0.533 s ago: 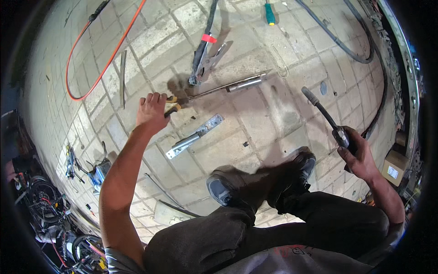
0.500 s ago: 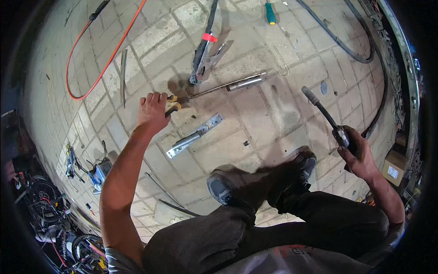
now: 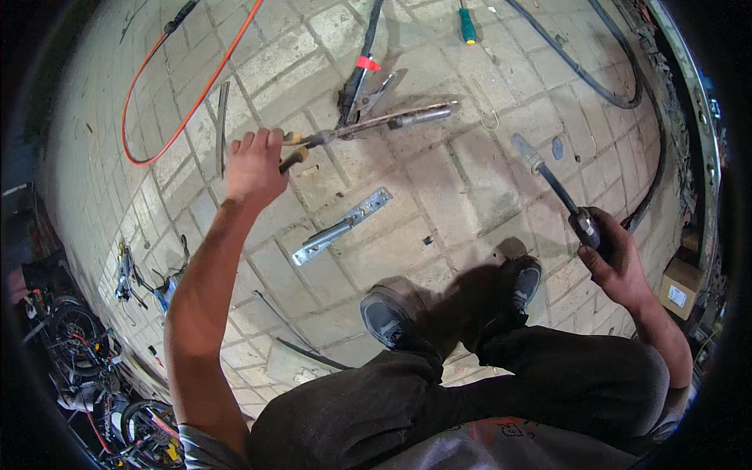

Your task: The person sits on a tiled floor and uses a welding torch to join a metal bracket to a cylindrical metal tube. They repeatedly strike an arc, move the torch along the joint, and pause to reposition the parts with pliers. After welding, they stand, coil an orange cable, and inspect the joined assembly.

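Just beyond and right of your left hand (image 3: 256,171), one black cable clamp banded with red tape (image 3: 352,97) stands in the way, partly behind one long thin metal rod (image 3: 368,125). Farther off, between your hands, lies one green-handled screwdriver (image 3: 468,27); nearer you, one silver metal bracket with a tube (image 3: 345,225). Your left arm reaches forward, fingers wrapped around one pair of yellow-and-black-handled pliers (image 3: 293,160); beyond them, one silver metal cylinder (image 3: 424,117) lies beside the rod. Your right hand (image 3: 620,262) curls around one black curved-neck torch (image 3: 560,189).
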The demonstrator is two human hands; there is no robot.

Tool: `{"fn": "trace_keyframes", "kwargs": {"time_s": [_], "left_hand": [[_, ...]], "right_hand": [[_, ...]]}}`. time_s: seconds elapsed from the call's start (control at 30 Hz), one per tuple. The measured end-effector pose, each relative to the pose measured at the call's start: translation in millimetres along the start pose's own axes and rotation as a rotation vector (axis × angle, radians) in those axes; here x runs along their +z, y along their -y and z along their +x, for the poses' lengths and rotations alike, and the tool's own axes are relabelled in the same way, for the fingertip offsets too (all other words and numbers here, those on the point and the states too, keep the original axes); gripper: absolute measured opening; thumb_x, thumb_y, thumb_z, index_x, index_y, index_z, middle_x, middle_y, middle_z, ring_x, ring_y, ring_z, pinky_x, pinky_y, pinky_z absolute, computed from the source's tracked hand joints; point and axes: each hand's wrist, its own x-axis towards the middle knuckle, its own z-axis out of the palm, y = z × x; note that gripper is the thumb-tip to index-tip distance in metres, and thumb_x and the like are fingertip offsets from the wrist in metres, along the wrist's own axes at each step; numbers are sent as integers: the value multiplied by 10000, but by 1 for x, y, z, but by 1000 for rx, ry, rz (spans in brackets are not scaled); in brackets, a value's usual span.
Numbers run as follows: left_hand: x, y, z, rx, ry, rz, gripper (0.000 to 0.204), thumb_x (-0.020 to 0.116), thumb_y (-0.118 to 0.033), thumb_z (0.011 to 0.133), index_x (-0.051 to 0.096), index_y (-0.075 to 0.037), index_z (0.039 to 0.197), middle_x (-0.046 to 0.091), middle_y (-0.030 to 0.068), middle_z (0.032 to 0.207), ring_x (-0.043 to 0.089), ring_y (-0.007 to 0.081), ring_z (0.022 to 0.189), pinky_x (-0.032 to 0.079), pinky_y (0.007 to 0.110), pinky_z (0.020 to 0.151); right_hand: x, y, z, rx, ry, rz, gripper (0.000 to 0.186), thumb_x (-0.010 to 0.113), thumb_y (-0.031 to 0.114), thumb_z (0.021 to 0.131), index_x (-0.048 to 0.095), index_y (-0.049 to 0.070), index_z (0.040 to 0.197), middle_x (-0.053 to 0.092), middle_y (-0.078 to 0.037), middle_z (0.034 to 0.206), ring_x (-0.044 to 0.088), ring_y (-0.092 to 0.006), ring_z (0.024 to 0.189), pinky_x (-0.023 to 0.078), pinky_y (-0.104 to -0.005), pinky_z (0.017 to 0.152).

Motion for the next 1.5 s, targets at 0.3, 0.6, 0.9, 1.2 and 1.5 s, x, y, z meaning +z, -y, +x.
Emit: {"fn": "trace_keyframes", "kwargs": {"time_s": [0.3, 0.6, 0.9, 1.2, 1.5], "left_hand": [[9, 28, 43, 95, 114, 213, 499, 725, -125, 701, 552, -117, 1169, 572, 64, 1077, 542, 240, 1075, 406, 393, 891], [-2, 22, 58, 135, 174, 200, 447, 639, -29, 734, 555, -120, 1164, 575, 58, 1101, 534, 246, 1089, 394, 395, 904], [-14, 15, 69, 104, 251, 250, 400, 573, 8, 774, 567, -118, 1154, 581, 63, 1105, 528, 250, 1121, 387, 406, 933], [-12, 17, 68, 137, 168, 235, 376, 609, 6, 745, 583, -133, 1094, 567, 55, 1006, 531, 254, 1018, 388, 397, 866], [-11, 16, 65, 115, 155, 215, 356, 597, 15, 759, 583, -136, 1081, 549, 56, 988, 528, 245, 1010, 380, 392, 869]], "right_hand": [[15, -18, 14, -131, 43, -70, 492, 632, 42, 852, 476, -46, 1311, 585, -190, 1172, 585, -223, 1088, 471, -359, 950], [35, -20, 92, -345, 41, -180, 465, 645, 157, 838, 525, -23, 1249, 628, -229, 988, 641, -349, 875, 501, -394, 787], [53, -26, 140, -406, 51, -222, 406, 620, 277, 912, 584, -35, 1168, 637, -214, 853, 638, -332, 751, 503, -398, 691], [56, -2, 165, -469, 85, -180, 345, 595, 281, 914, 614, -32, 1058, 624, -240, 799, 617, -384, 702, 477, -436, 649], [58, 5, 174, -507, 111, -178, 274, 605, 238, 925, 615, -21, 1011, 600, -226, 765, 576, -362, 670, 467, -419, 639]]}}
